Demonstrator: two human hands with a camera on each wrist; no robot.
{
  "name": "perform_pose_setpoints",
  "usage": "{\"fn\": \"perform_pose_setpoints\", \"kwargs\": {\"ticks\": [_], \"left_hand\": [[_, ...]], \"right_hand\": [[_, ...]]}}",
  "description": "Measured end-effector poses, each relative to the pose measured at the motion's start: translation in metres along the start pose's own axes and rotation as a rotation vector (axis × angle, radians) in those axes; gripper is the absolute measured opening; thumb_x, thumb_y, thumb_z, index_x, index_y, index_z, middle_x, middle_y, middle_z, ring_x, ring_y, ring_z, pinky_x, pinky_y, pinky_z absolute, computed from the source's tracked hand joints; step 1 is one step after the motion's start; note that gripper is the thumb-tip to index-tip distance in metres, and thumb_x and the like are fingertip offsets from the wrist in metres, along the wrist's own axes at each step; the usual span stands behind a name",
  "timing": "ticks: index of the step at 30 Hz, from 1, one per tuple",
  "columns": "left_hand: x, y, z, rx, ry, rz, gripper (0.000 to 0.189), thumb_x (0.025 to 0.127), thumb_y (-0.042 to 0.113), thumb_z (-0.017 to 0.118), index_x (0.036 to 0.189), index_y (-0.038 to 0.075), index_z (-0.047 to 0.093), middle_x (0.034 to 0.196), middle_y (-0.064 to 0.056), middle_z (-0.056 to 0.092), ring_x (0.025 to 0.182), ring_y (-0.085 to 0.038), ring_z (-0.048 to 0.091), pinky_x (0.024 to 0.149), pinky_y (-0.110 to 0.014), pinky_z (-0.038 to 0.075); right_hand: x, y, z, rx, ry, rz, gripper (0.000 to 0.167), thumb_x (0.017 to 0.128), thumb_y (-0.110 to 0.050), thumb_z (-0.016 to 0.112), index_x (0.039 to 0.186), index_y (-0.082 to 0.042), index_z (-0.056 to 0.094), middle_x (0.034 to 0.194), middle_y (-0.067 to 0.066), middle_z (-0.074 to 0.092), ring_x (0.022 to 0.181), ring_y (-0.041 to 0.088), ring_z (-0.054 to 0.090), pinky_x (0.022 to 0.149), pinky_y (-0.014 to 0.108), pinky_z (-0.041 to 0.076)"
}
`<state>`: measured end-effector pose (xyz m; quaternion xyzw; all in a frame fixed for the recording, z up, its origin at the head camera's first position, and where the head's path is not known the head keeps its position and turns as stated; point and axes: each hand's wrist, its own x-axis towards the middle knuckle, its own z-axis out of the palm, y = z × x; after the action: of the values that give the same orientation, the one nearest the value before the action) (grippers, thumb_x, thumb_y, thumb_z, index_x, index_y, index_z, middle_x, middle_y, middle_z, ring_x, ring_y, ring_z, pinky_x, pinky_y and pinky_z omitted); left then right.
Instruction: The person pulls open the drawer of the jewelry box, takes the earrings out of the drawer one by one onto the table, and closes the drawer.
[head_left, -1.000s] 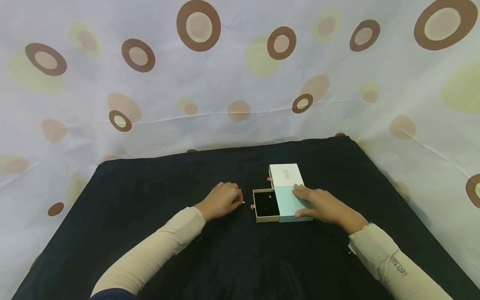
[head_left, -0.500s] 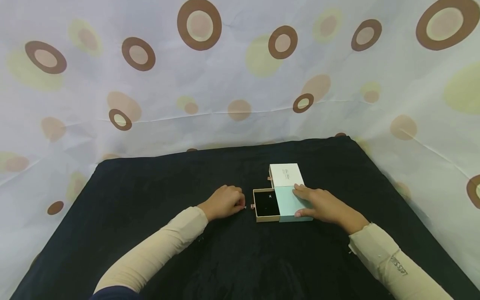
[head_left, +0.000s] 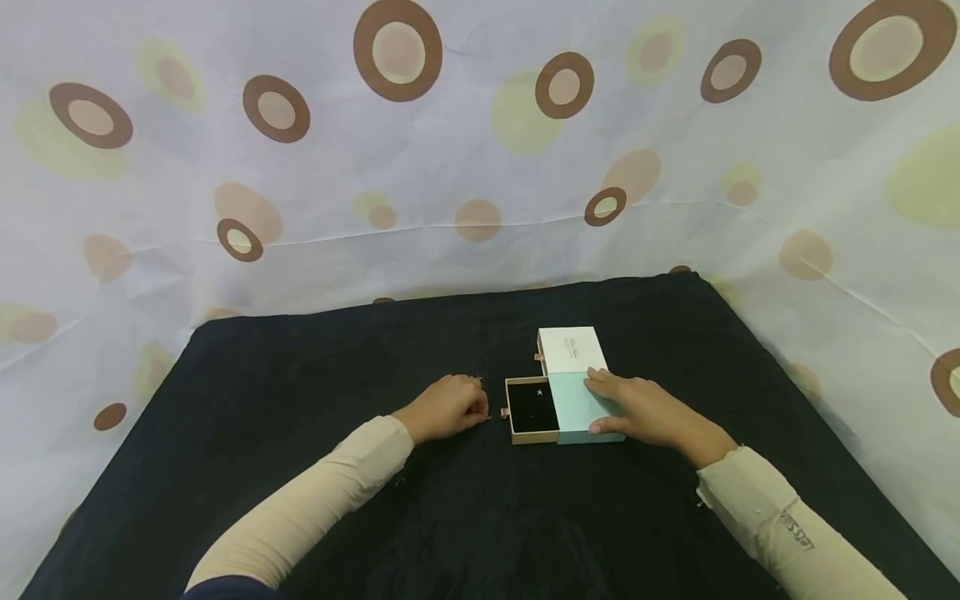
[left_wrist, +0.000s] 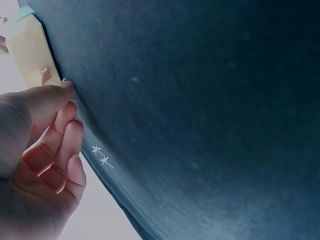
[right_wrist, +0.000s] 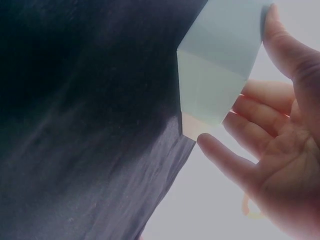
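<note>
My left hand (head_left: pixel 447 408) is low over the black cloth, just left of the open drawer (head_left: pixel 535 437). Between its thumb and forefinger it pinches a tiny silver earring (left_wrist: pixel 64 79), mostly covered by the fingertips. Inside the drawer, a star-shaped earring (head_left: pixel 539 392) sits on a black pad (head_left: pixel 534 414). My right hand (head_left: pixel 645 408) rests with extended fingers on the light blue jewelry box sleeve (head_left: pixel 581 406), thumb at its near edge. In the left wrist view, two more star-shaped pieces (left_wrist: pixel 105 160) lie on the cloth below the curled fingers.
Behind the blue sleeve stands a white box (head_left: pixel 568 348) with printed lettering and a small pink tab. A pink ribbon pull (head_left: pixel 505 413) sticks out of the drawer's left side. A patterned curtain (head_left: pixel 480 150) hangs beyond the black cloth (head_left: pixel 360 533).
My left hand has shifted slightly down and right, and the earring in its fingertips shows less than before. The right hand and the boxes have stayed in place.
</note>
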<state>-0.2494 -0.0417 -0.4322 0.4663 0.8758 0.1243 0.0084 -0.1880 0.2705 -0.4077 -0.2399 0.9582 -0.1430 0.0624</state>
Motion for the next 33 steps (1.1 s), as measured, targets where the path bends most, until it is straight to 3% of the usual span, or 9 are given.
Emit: {"fn": "perform_pose_setpoints", "kwargs": {"ticks": [33], "left_hand": [[0.0027, -0.0018, -0.0026, -0.134, -0.078, -0.085, 0.004, 0.088, 0.013, 0.07, 0.087, 0.012, 0.074, 0.084, 0.003, 0.067, 0.072, -0.005, 0.059, 0.067, -0.022, 0.05]], "right_hand": [[-0.0041, 0.0016, -0.0017, -0.007, 0.016, -0.008, 0.074, 0.081, -0.035, 0.074, 0.136, 0.007, 0.047, 0.146, 0.024, 0.038, 0.131, 0.041, 0.041, 0.098, 0.052, 0.042]]}}
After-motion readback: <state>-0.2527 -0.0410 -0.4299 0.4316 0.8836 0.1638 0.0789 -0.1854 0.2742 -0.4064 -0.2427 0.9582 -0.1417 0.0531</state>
